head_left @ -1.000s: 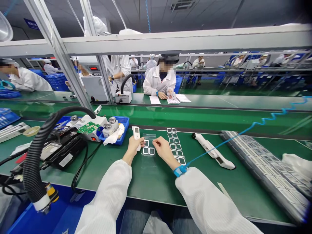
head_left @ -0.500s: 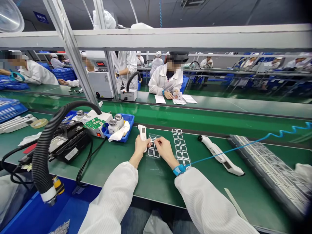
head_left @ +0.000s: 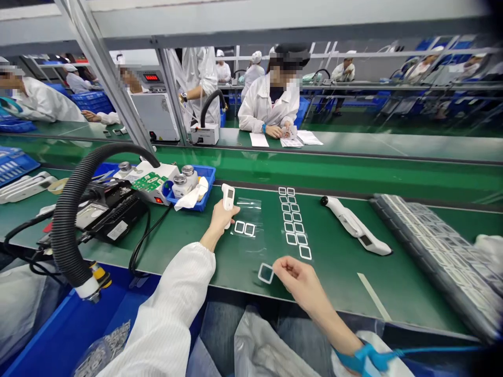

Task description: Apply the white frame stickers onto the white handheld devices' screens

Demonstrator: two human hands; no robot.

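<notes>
While the left hand (head_left: 219,217) clasps: white device (head_left: 228,197)
Right hand (head_left: 295,277): pinching white-bordered square (head_left: 266,273) (near the bench's (head_left: 334,285) front edge)

Square frames (head_left: 291,215) in a double column on the workbench (head_left: 231,267), between two handheld units.

The left hand (head_left: 220,219) holds one handheld unit (head_left: 228,198); just right of it lies a film sheet (head_left: 249,204) bearing two frames. The double column stands farther right, then the second handheld unit (head_left: 356,225), then a tray (head_left: 432,256) at the far right. Nearer the front edge, the right hand (head_left: 296,280) holds a single frame (head_left: 266,273) before the column. Left of the left hand, a bin (head_left: 209,192) contains bottles (head_left: 181,186); beside it, a circuit board (head_left: 147,181) sits on a box (head_left: 168,174).
</notes>
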